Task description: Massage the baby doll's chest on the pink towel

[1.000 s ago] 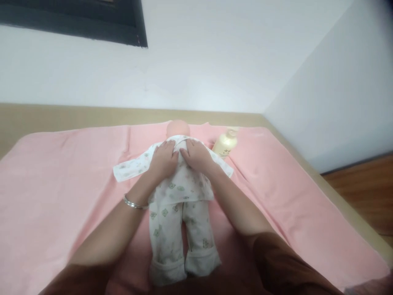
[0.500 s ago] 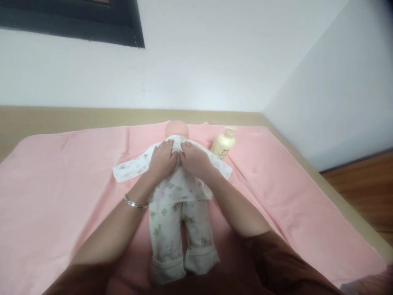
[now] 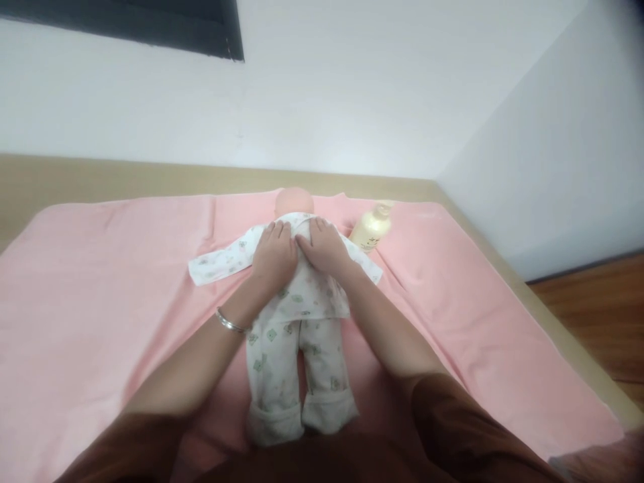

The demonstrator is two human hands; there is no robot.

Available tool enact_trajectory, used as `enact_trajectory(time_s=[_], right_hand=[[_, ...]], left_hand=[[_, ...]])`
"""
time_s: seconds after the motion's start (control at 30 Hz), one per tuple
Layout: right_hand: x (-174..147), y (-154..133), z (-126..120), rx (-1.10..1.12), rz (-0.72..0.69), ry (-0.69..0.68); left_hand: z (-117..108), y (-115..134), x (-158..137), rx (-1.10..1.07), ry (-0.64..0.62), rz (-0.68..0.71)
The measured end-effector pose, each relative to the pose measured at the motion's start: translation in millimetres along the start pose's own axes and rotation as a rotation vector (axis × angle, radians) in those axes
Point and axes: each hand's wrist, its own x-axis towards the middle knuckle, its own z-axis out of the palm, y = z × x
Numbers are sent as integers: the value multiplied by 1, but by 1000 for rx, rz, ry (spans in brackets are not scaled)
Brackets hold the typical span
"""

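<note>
A baby doll (image 3: 294, 200) lies face down, its bald head pointing away from me. It wears a white printed top (image 3: 306, 302) and matching trousers (image 3: 276, 365) with turned-up cuffs. My left hand (image 3: 276, 251) rests flat on the left side of the doll's upper back, with a silver bangle (image 3: 230, 320) on that wrist. On the right side of the upper back lies my right hand (image 3: 325, 248), its fingers spread and its thumb pointing toward the spine. Both hands press on the cloth and hold nothing. The doll's sleeves stretch out to either side.
A pale yellow bottle (image 3: 372, 228) lies tilted on the pink blanket (image 3: 111, 282), right of the doll's head. The blanket covers a wooden surface (image 3: 100, 171) that meets a white wall (image 3: 342, 94). A dark frame (image 3: 201, 30) is at the upper left.
My hands have moved apart on the doll's upper back, the right one outward toward the shoulder. The whole view has shifted slightly. The doll and the bottle stay in place.
</note>
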Motion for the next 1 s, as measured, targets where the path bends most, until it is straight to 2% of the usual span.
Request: enact_trajectory(time_s=[0.33, 0.57, 0.73, 1.0], right_hand=[[-4, -4, 3, -43, 32, 23], [-2, 1, 10, 3, -18, 89], [-2, 3, 10, -14, -17, 75], [-15, -10, 3, -35, -8, 92]], left_hand=[[3, 1, -1, -27, 40, -16], [8, 0, -2, -43, 74, -54], [8, 0, -2, -68, 75, -56], [9, -10, -1, -215, 60, -133]])
